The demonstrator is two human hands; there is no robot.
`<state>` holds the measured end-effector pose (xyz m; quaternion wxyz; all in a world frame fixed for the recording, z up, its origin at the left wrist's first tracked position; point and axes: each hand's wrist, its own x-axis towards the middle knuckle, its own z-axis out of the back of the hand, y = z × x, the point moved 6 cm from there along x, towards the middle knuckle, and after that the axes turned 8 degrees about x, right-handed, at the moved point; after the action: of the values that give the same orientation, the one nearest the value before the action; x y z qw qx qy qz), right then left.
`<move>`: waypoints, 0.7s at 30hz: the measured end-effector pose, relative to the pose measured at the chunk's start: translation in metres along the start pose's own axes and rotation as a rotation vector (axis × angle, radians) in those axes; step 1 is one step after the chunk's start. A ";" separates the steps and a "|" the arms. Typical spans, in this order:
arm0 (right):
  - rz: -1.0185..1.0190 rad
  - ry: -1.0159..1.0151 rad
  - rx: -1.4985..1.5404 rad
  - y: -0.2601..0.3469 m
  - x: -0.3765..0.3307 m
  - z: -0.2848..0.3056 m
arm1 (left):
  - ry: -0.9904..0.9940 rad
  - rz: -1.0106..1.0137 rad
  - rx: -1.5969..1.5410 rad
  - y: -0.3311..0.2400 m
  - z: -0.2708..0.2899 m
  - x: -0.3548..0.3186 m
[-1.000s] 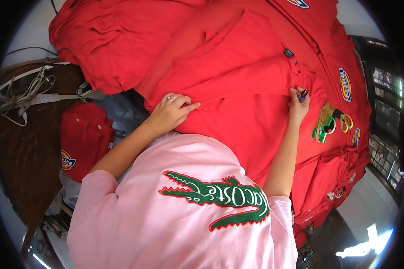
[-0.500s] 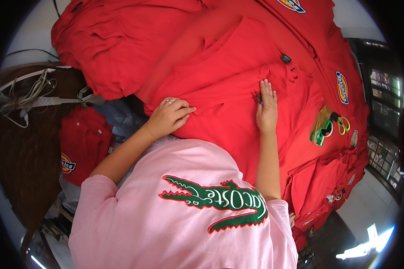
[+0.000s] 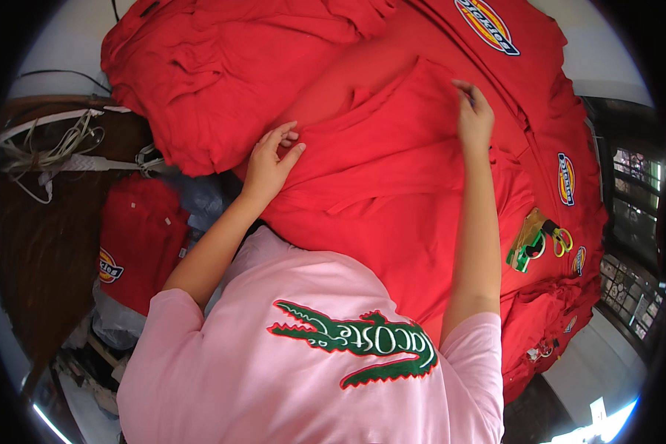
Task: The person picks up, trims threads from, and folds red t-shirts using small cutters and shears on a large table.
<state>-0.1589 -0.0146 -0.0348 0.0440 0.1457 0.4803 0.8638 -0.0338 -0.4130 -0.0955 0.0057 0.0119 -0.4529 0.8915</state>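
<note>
Moved right hand (image 3: 473, 115) up by red cloth's (image 3: 396, 133) far edge, can't tell if pinching, and left hand (image 3: 268, 163) forward, loosely spread, with cloth laid out on red pile (image 3: 544, 85), creases left.

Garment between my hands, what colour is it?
The garment is red, best seen in the head view.

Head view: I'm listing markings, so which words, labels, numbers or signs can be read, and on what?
I'll leave wording uncopied.
Pink shirt: white lettering on green motif, legible.
Right-hand red cloth: two larger oval patches, legible.
Left red bundle: patch, partly legible.
Small patches, lower right: too small to read.
</note>
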 end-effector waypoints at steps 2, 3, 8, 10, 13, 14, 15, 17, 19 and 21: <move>0.108 0.001 -0.092 -0.001 0.021 -0.024 | 0.025 0.066 -0.091 0.004 -0.005 0.005; 0.112 -0.018 -0.129 -0.008 0.028 -0.034 | 0.024 0.087 -0.129 0.008 -0.008 0.004; 0.096 0.029 -0.314 -0.011 0.039 -0.048 | 0.098 0.194 -0.213 0.019 -0.007 0.004; 0.136 0.015 -0.271 -0.001 0.036 -0.036 | 0.085 0.238 -0.307 0.018 -0.006 0.001; 0.193 -0.040 -0.099 0.008 0.014 0.001 | 0.001 -0.145 0.007 -0.031 0.022 -0.013; 0.217 -0.057 -0.066 0.010 0.002 0.016 | 0.025 -0.254 0.066 -0.044 0.024 -0.023; 0.240 -0.076 -0.032 0.014 -0.012 0.034 | 0.049 -0.365 0.125 -0.058 0.027 -0.034; 0.296 -0.164 -0.057 0.009 -0.041 0.068 | 0.123 -0.520 0.192 -0.066 0.022 -0.054; 0.111 -0.180 -0.179 -0.012 -0.077 0.106 | 0.232 -0.616 0.193 -0.058 0.005 -0.076; -0.057 -0.144 -0.191 -0.050 -0.119 0.128 | 0.283 -0.645 0.238 -0.054 -0.008 -0.086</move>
<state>-0.0108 0.0911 -0.0379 0.1165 0.1889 0.3953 0.8913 0.0528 -0.3747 -0.0595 0.3475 0.0314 -0.3139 0.8830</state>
